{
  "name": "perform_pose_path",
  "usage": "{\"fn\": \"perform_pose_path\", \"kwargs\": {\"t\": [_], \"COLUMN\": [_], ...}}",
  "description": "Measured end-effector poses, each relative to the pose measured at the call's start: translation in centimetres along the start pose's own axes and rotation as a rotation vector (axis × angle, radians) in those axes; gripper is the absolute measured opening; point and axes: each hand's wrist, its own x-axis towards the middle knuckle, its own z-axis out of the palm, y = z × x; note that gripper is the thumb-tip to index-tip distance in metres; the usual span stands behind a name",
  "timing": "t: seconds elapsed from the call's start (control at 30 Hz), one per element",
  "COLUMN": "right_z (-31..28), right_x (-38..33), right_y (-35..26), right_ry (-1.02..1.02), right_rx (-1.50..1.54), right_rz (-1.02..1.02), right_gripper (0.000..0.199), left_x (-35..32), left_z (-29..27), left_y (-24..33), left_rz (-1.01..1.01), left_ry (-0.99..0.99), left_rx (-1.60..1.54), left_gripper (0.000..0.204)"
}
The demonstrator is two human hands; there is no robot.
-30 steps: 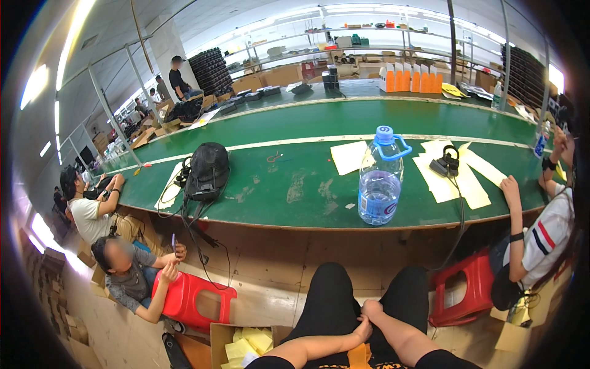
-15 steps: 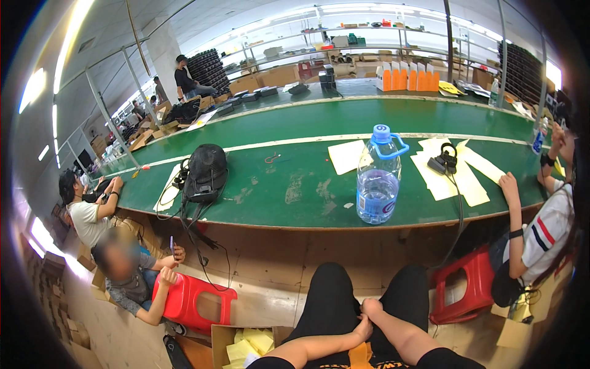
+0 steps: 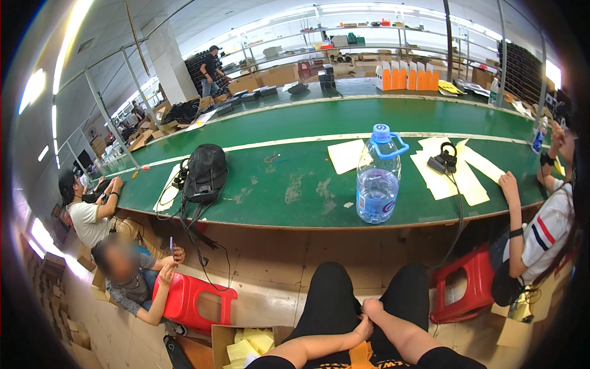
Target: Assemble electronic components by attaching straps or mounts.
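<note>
My left hand (image 3: 362,329) and my right hand (image 3: 371,307) rest together in my lap between the knees of my black trousers (image 3: 332,295). The right hand lies against the left, both with fingers folded in. Nothing shows in either, though some fingers are hidden. An orange strip (image 3: 360,355) hangs on my front below them. On the green table (image 3: 264,178) ahead stands a large clear water bottle (image 3: 376,190) with a blue cap and handle, part full. It is apart from my hands.
A black cap (image 3: 207,172) with cables lies left on the table. Yellow sheets (image 3: 430,178) and a black strapped device (image 3: 444,161) lie right. Red stools (image 3: 195,301) stand either side; a carton (image 3: 222,344) with yellow paper is by my left. People sit at both sides.
In the far background left, a person in dark clothes has moved right and stands more upright. My hands and the things on the table have stayed as they were.
</note>
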Motion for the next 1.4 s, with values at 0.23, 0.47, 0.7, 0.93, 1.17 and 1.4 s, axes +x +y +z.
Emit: {"fn": "perform_pose_path", "kwargs": {"t": [0.23,0.47,0.7,0.93,1.17,1.4], "right_z": [-0.8,0.7,0.8,-0.2,1.5,0.8], "right_x": [-0.5,0.2,0.3,-0.3,0.6,0.2], "right_y": [-0.3,0.1,0.2,-0.2,0.2,0.3], "right_ry": [-0.075,0.037,0.175,0.113,0.12,0.127], "right_rx": [-0.018,0.042,0.158,0.127,0.091,0.172], "right_rz": [0.029,0.071,-0.022,0.052,0.081,0.04], "right_gripper": [0.023,0.022,0.022,0.02,0.022,0.022], "left_x": [-0.1,0.5,-0.1,-0.5,-0.2,-0.7], "left_z": [-0.2,1.0,0.4,-0.3,0.1,-0.5], "left_y": [-0.1,0.4,-0.2,-0.4,-0.4,-0.8], "left_rz": [0.028,-0.013,-0.044,-0.006,0.057,-0.017], "left_ry": [-0.012,0.078,0.085,0.036,0.032,0.033], "left_rx": [0.012,0.002,-0.043,0.029,-0.007,-0.046], "left_gripper": [0.031,0.03,0.029,0.029,0.03,0.031]}}
